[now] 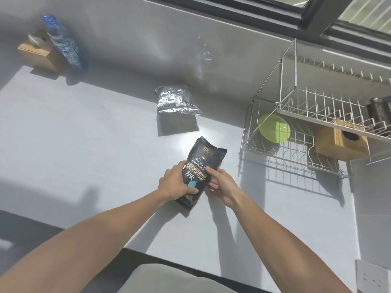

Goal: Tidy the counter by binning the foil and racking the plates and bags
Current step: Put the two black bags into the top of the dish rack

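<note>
A black coffee bag (206,157) stands tilted on the grey counter (84,144), near the middle. My left hand (176,182) grips its lower left side and my right hand (222,182) holds its right edge. Behind it, by the wall, lies a crumpled silver foil bag (176,100). To the right stands a two-tier wire dish rack (317,115). A green plate (274,127) leans upright in the rack's lower tier.
A wooden box (340,144) sits in the rack's lower tier, and a dark container (378,108) on the upper tier. At the far left, a blue patterned bottle (63,43) stands by a wooden tissue box (38,53). A window runs along the top right.
</note>
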